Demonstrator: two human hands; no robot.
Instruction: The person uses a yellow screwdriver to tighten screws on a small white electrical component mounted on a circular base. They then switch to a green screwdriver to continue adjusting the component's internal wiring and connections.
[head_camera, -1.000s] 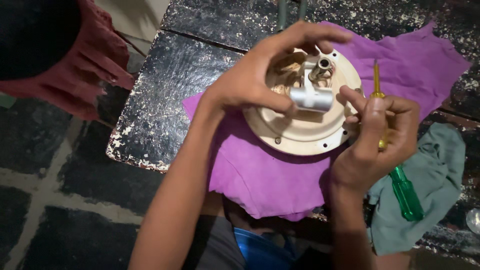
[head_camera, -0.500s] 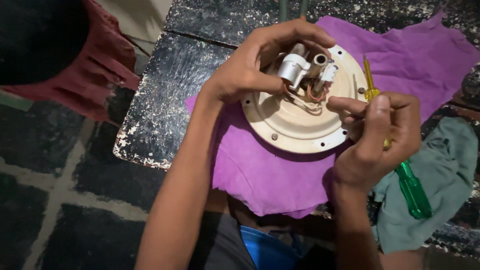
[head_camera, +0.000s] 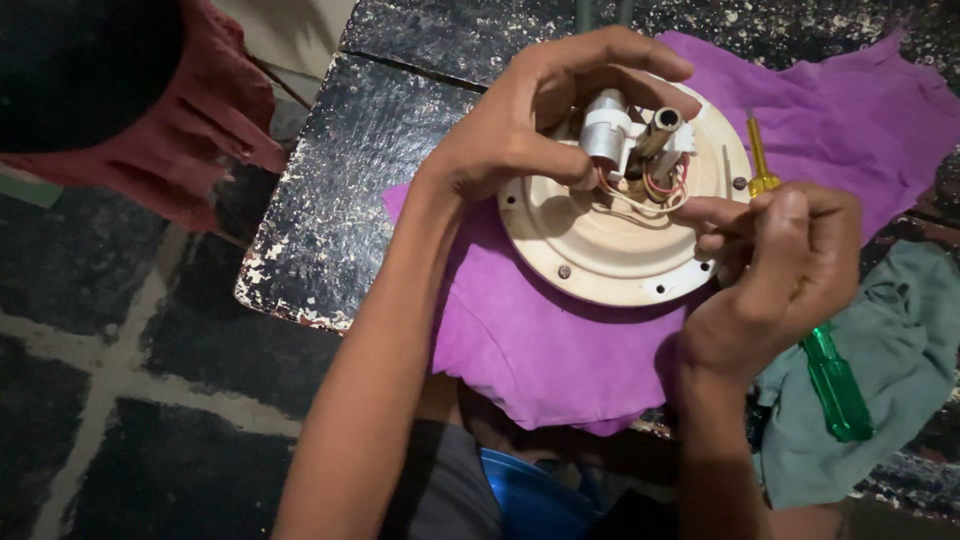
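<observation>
Nearest the camera, at about 6 o'clock, a patch of blue cloth (head_camera: 530, 495) shows at the person's lap, between the two forearms.

The right hand (head_camera: 775, 270), at 4 o'clock from the disc's centre, is clenched around a screwdriver (head_camera: 835, 385) with a green handle and yellow upper shaft. The handle juts out below the fist toward 5 o'clock; the yellow end rises above it toward 12 o'clock. The forefinger and thumb reach left to the disc's rim, close to the loose wires (head_camera: 655, 195); whether they pinch a wire cannot be told.

The cream round motor cover (head_camera: 590, 250) lies flat on a purple cloth (head_camera: 540, 345), which is spread over the black, paint-chipped table (head_camera: 340, 190). A grey-green cloth (head_camera: 890, 360) lies at 4 o'clock, under the screwdriver handle.

The left hand (head_camera: 530, 125) arches over the cover from 10 o'clock, fingers curled in a grasp on the white cylindrical capacitor (head_camera: 603, 135), thumb beneath and fingertips over the top. Just beside it at 3 o'clock stands a brass-coloured shaft tube (head_camera: 658, 130).

Change noted: a second ago the capacitor lay sideways near the cover's centre; it is now raised and turned more upright toward the 12 o'clock edge, and the wires beneath are exposed. In my judgement this frees the wiring for the right hand to work on.

Farthest, at 10 o'clock, a dark red garment (head_camera: 190, 110) lies off the table.
</observation>
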